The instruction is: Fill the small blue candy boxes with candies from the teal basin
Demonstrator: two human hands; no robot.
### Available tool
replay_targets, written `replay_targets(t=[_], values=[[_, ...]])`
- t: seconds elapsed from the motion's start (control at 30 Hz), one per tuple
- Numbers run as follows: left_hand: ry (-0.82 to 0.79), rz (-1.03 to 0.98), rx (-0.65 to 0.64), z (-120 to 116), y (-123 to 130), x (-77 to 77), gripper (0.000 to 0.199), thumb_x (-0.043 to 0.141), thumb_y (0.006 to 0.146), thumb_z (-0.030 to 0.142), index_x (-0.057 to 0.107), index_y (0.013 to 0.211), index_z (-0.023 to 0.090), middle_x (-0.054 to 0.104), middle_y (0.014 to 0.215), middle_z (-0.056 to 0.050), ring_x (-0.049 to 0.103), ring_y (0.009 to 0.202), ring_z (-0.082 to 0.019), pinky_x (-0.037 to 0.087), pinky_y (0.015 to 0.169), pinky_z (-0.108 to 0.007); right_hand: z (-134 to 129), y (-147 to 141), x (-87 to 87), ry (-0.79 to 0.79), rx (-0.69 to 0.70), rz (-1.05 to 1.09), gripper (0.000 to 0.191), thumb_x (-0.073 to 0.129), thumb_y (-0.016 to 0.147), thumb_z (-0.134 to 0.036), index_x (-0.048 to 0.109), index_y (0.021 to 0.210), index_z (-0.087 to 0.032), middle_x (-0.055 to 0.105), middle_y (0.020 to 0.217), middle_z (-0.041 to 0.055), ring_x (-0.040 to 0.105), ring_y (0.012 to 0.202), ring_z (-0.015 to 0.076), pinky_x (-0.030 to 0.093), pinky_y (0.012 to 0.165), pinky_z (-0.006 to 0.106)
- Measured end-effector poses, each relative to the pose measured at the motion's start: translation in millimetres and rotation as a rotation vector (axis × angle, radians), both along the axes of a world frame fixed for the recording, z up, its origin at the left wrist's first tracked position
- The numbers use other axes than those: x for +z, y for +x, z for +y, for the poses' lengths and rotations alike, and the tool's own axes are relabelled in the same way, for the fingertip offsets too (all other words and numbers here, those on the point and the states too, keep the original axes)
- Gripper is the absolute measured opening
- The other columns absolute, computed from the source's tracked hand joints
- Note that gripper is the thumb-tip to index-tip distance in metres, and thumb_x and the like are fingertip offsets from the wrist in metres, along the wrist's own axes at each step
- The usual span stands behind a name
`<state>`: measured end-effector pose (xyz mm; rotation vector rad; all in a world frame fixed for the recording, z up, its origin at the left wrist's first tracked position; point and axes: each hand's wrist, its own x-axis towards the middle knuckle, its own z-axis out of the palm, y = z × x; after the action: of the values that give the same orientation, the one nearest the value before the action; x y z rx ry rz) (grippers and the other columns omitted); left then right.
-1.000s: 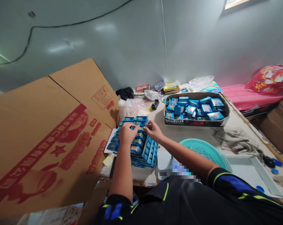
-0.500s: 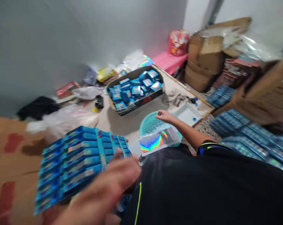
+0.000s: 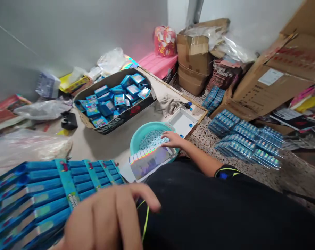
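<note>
My left hand (image 3: 107, 215) is large in the foreground, back upward. One finger stretches to the right, and the others bend down toward the picture's lower edge, their tips hidden. Beside and partly behind it is a stack of flat blue boxes (image 3: 48, 194). My right hand (image 3: 173, 139) is over the near right side of a turquoise basin (image 3: 136, 135), fingers curved and apart, with nothing visible in them. Small pale-blue pieces (image 3: 150, 138) fill the basin. A shiny rainbow-silver box or tray (image 3: 152, 163) with a row of pale segments lies between my lap and the basin.
A black-sided carton (image 3: 115, 125) of small blue packets stands beyond the basin. A white tray (image 3: 183, 119) with blue caps lies right of it. Clear blue packs (image 3: 247, 137) are piled on the speckled floor, near large cardboard boxes (image 3: 274, 80). Plastic bags (image 3: 29, 146) lie left.
The view has swung right, so the carton and basin appear further left. My left hand now shows its back with one finger stretched out. My right hand is lower, closer to the shiny piece.
</note>
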<state>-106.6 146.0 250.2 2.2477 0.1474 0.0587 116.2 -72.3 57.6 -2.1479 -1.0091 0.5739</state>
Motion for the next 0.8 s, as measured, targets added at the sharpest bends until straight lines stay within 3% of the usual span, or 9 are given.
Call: replay_targets(t=[0.1, 0.2, 0.3, 0.4, 0.5, 0.6, 0.8], values=[[0.084, -0.019, -0.022, -13.4, 47.9, -38.8, 0.04, 0.054, 0.079, 0.068, 0.074, 0.093, 0.036, 0.076, 0.112, -0.004, 0.064, 0.121, -0.036, 0.05, 0.103, -0.064, -5.4, -9.7, -8.0, -0.037, 0.053, -0.035, 0.037, 0.086, 0.077, -0.039, 0.076, 0.11, -0.025, 0.057, 0.143, 0.0135, 0.052, 0.132, 0.0335, 0.043, 0.107, 0.049], [0.396, 0.166, 0.023, -26.6, 63.6, -90.7, 0.047, 0.066, 0.08, 0.054, 0.071, 0.112, 0.02, 0.066, 0.135, -0.017, 0.055, 0.133, -0.038, 0.044, 0.11, -0.057, -8.8, -17.5, -13.5, -0.045, 0.11, -0.059, 0.028, 0.082, 0.083, -0.036, 0.076, 0.108, -0.025, 0.059, 0.142, 0.0125, 0.052, 0.132, 0.0322, 0.042, 0.105, 0.047], [0.52, 0.322, -0.1, -29.0, 61.5, -137.8, 0.037, 0.068, 0.084, 0.041, 0.071, 0.114, 0.019, 0.068, 0.13, -0.018, 0.063, 0.121, -0.035, 0.049, 0.102, -0.049, -10.4, -21.3, -18.5, -0.018, 0.163, -0.073, 0.016, 0.075, 0.089, -0.03, 0.077, 0.103, -0.024, 0.066, 0.131, 0.0118, 0.058, 0.123, 0.0284, 0.042, 0.101, 0.042], [0.53, 0.323, -0.154, -27.8, 57.0, -161.5, 0.027, 0.063, 0.089, 0.037, 0.072, 0.11, 0.023, 0.073, 0.121, -0.014, 0.067, 0.114, -0.03, 0.047, 0.102, -0.045, -12.6, -22.4, -24.3, 0.028, 0.175, -0.071, 0.013, 0.071, 0.09, -0.024, 0.077, 0.101, -0.022, 0.072, 0.116, 0.0115, 0.064, 0.108, 0.0245, 0.043, 0.095, 0.037], [0.551, 0.306, -0.136, -28.9, 57.3, -160.4, 0.024, 0.055, 0.094, 0.034, 0.073, 0.107, 0.024, 0.075, 0.117, -0.012, 0.068, 0.112, -0.029, 0.038, 0.112, -0.051, -15.5, -22.8, -26.3, 0.091, 0.146, -0.057, 0.02, 0.069, 0.091, -0.027, 0.076, 0.107, -0.019, 0.074, 0.108, 0.0119, 0.066, 0.098, 0.0225, 0.045, 0.088, 0.034], [0.584, 0.274, -0.129, -28.9, 59.6, -143.2, 0.029, 0.046, 0.098, 0.03, 0.073, 0.104, 0.022, 0.076, 0.111, -0.012, 0.069, 0.109, -0.029, 0.029, 0.118, -0.054, -16.7, -22.7, -17.8, 0.165, 0.113, -0.042, 0.024, 0.067, 0.092, -0.031, 0.073, 0.111, -0.017, 0.073, 0.105, 0.0118, 0.067, 0.095, 0.0214, 0.048, 0.085, 0.032], [0.613, 0.136, -0.122, -18.4, 54.0, -90.6, 0.033, 0.043, 0.098, 0.029, 0.07, 0.116, 0.022, 0.077, 0.112, -0.011, 0.071, 0.104, -0.027, 0.031, 0.117, -0.051, -12.6, -24.0, 31.2, 0.391, 0.086, 0.015, 0.029, 0.069, 0.09, -0.033, 0.072, 0.116, -0.021, 0.074, 0.103, 0.0084, 0.067, 0.094, 0.0223, 0.051, 0.083, 0.034]])
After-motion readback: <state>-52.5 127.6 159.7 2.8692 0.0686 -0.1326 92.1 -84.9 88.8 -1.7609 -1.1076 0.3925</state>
